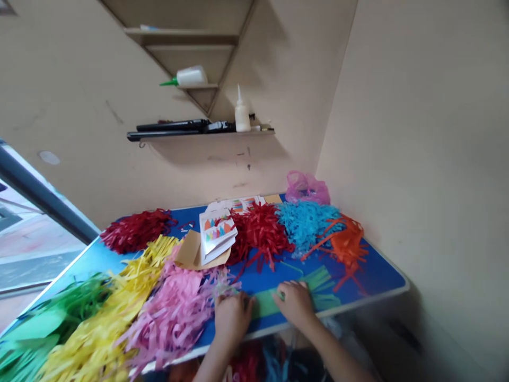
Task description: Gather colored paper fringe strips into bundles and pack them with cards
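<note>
A green fringed paper strip [265,303] lies flat along the front edge of the blue table, its cut fringe spread to the right. At its left end is my left hand [234,313], fingers curled down by the strip and the pink fringe [178,307]. Bent fingers of my right hand [293,300] touch the strip near where the fringe begins. Whether either hand pinches the paper is hidden. Behind them, printed cards [218,231] rest on a brown envelope [190,252].
Yellow [95,329], green [43,323], dark red [137,231], red [264,228], blue [308,220] and orange [348,244] paper fringes cover the table [382,276]. A pink plastic bag [306,188] sits at the back. Wall shelves hold glue bottles [242,116].
</note>
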The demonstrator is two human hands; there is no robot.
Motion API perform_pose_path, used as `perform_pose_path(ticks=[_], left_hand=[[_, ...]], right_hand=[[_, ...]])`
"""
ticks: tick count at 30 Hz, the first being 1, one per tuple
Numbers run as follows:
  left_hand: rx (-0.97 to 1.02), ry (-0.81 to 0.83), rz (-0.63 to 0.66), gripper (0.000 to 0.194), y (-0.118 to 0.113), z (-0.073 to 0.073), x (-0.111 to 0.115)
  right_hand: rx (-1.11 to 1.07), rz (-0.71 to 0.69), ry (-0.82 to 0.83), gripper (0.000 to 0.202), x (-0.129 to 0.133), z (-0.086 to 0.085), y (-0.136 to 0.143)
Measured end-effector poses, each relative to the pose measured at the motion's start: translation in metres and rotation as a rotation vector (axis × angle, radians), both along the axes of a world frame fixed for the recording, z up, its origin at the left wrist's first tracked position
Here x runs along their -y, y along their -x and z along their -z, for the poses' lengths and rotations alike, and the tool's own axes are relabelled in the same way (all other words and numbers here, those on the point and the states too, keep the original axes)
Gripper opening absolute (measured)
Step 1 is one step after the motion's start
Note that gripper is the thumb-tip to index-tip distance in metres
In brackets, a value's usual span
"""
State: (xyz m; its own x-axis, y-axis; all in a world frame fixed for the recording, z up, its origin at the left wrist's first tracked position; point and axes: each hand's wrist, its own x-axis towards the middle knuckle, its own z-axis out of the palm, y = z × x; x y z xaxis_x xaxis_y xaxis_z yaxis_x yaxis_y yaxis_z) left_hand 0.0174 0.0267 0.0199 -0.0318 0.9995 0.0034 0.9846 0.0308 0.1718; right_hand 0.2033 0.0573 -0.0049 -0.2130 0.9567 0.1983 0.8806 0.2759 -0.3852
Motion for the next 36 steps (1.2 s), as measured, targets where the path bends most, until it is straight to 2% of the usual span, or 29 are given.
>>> perform_pose_path(ticks=[7,17,19,22,23,24,27,28,31,34,36], left_hand=[[-0.047,0.038,0.019,0.037,-0.002,0.002,0.0],[-0.095,-0.08,0.044,0.024,-0.003,0.003,0.002],[-0.112,-0.133,0.111,0.022,-0.005,0.0,0.003],[-0.122,-0.155,0.319,0.019,-0.004,-0.001,0.002],[-0.122,-0.148,0.39,0.018,-0.003,-0.002,0.002],[-0.122,-0.142,0.452,0.018,-0.001,-0.002,0.001],[-0.118,-0.141,0.56,0.011,0.004,-0.003,0.004],[-0.117,-0.146,0.575,0.01,0.005,-0.004,0.006],[-0.087,-0.188,0.543,0.022,0.006,-0.002,0.012],[-0.039,-0.242,0.469,0.021,0.005,0.005,0.015],[0.018,-0.274,0.421,0.023,0.006,0.011,0.015]], right_hand=[[0.005,-0.004,0.054,0.013,0.0,0.001,-0.002],[0.03,0.016,0.05,0.015,-0.006,-0.003,-0.001],[0.041,0.041,0.053,0.012,-0.009,-0.01,-0.006],[0.051,0.119,-0.01,0.02,-0.005,-0.026,-0.016],[0.049,0.074,-0.046,0.022,-0.002,-0.03,-0.019],[0.044,-0.033,-0.072,0.022,0.002,-0.032,-0.021],[0.015,-0.473,-0.055,0.014,0.008,-0.028,-0.024],[0.005,-0.548,-0.029,0.014,0.007,-0.024,-0.025],[-0.03,-0.534,0.0,0.018,-0.002,-0.013,-0.029],[-0.046,-0.522,0.002,0.019,-0.01,-0.009,-0.035],[-0.041,-0.523,-0.004,0.029,-0.012,-0.008,-0.038]])
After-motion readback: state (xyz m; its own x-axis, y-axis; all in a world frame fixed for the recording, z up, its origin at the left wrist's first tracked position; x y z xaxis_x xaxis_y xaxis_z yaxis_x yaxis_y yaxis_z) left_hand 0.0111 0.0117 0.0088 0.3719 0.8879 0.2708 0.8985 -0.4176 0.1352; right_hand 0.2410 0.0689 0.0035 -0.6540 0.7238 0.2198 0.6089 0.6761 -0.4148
